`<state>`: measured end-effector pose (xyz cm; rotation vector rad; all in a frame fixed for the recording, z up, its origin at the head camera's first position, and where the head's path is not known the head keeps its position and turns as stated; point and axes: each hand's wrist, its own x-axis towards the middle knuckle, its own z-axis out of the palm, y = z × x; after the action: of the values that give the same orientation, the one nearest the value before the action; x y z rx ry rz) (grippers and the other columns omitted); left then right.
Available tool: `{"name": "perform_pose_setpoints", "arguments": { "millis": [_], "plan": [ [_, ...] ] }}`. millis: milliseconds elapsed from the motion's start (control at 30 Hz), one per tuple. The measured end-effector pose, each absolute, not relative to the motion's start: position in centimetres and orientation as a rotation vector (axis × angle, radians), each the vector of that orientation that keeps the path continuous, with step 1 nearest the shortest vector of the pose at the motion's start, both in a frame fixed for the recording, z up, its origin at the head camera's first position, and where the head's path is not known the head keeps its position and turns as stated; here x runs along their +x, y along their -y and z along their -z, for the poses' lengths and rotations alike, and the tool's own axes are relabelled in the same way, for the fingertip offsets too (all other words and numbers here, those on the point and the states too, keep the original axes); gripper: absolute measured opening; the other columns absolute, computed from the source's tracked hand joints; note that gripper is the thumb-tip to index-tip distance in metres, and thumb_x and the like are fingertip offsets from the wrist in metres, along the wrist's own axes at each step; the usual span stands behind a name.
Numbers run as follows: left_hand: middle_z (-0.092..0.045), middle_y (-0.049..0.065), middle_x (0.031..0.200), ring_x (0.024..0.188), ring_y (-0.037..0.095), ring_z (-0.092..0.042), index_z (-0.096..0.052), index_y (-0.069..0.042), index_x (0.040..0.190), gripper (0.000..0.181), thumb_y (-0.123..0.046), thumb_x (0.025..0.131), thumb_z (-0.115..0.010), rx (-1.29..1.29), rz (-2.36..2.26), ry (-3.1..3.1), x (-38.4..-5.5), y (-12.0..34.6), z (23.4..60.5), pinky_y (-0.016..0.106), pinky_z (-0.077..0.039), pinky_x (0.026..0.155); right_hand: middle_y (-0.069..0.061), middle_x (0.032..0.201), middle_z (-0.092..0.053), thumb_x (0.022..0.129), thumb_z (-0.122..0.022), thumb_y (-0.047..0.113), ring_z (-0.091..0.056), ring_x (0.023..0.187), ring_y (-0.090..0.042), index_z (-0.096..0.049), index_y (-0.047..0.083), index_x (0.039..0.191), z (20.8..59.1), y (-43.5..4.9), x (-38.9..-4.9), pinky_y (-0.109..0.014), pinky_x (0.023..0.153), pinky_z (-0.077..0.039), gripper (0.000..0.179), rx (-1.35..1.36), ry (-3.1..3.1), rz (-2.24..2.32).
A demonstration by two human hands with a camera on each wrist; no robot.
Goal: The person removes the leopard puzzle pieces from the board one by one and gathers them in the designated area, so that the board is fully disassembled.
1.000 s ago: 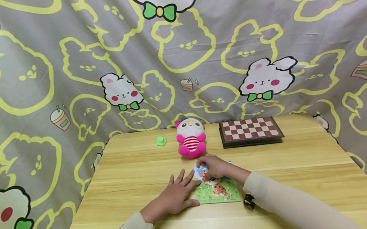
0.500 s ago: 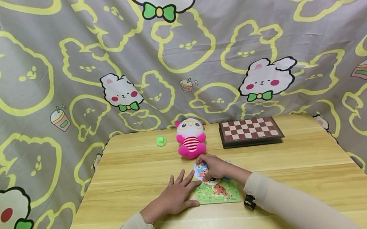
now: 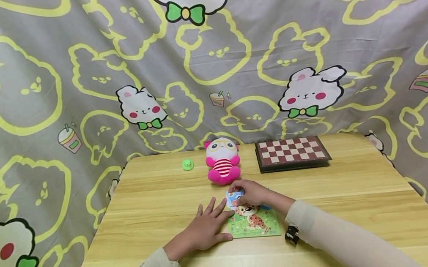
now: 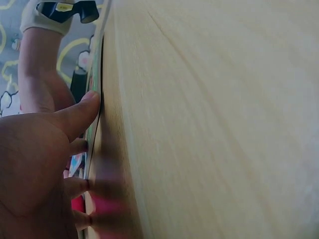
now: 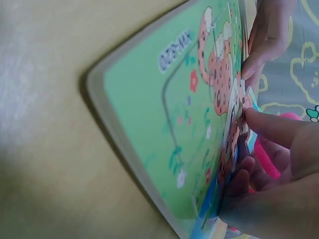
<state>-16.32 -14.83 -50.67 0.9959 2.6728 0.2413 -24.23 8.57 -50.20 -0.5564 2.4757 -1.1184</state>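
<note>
On a pale wood-grain tabletop [image 3: 148,207], a flat rectangular green-and-blue leopard puzzle [image 3: 254,227], its printed code [image 5: 174,52] ending in "820", is lying between two hands. The left hand [image 3: 203,231], fingers straight and spread, is touching its edge; the right hand [image 3: 255,194] is pinching a raised blue-and-pink puzzle piece [image 5: 250,99]. Grey cartoon-printed fabric [image 3: 177,69] is hanging behind.

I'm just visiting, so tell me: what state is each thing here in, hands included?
Puzzle: lying flat, picture up
Puzzle piece: tilted up off the puzzle
Right hand: pinching the puzzle piece
Left hand: fingers spread, touching the puzzle's edge
Chessboard: folded, checkered side up
Plush toy: untouched
Curtain: hanging, creased
</note>
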Motion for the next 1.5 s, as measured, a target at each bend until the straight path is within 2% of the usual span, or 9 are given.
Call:
{"name": "perform_pose_setpoints", "arguments": {
  "millis": [233, 500, 1500],
  "plan": [
    [-0.014, 0.006, 0.173, 0.157, 0.045, -0.011, -0.037, -0.033, 0.16, 0.073, -0.069, 0.097, -0.049, 0.995, -0.246, -2.671, -16.2, 14.9, 50.5, 0.076, -0.021, 0.114, -0.002, 0.105, -0.066, 0.09, -0.075, -0.001, -0.06, 0.097, -0.018, -0.071, 0.015, 0.112, 50.0, -8.7, -24.0, -0.04, 0.086, -0.051, 0.028, -0.525, -2.461, 1.181],
    [-0.014, 0.005, 0.173, 0.157, 0.045, -0.011, -0.038, -0.034, 0.16, 0.073, -0.069, 0.097, -0.049, 0.994, -0.249, -2.672, -16.1, 14.8, 50.6, 0.077, -0.02, 0.113, 0.0, 0.093, -0.065, 0.091, -0.075, 0.005, -0.058, 0.085, -0.016, -0.075, 0.015, 0.108, 50.2, -8.5, -23.5, -0.033, 0.075, -0.048, 0.02, -0.431, -2.494, 1.257],
    [-0.014, 0.008, 0.173, 0.156, 0.046, -0.011, -0.039, -0.032, 0.159, 0.073, -0.068, 0.097, -0.05, 0.985, -0.263, -2.68, -16.0, 14.7, 50.3, 0.076, -0.02, 0.114, 0.0, 0.088, -0.07, 0.094, -0.073, 0.006, -0.065, 0.081, -0.015, -0.078, 0.013, 0.11, 49.9, -10.4, -23.6, -0.032, 0.07, -0.053, 0.018, -0.446, -2.48, 1.395]
  ]
}}
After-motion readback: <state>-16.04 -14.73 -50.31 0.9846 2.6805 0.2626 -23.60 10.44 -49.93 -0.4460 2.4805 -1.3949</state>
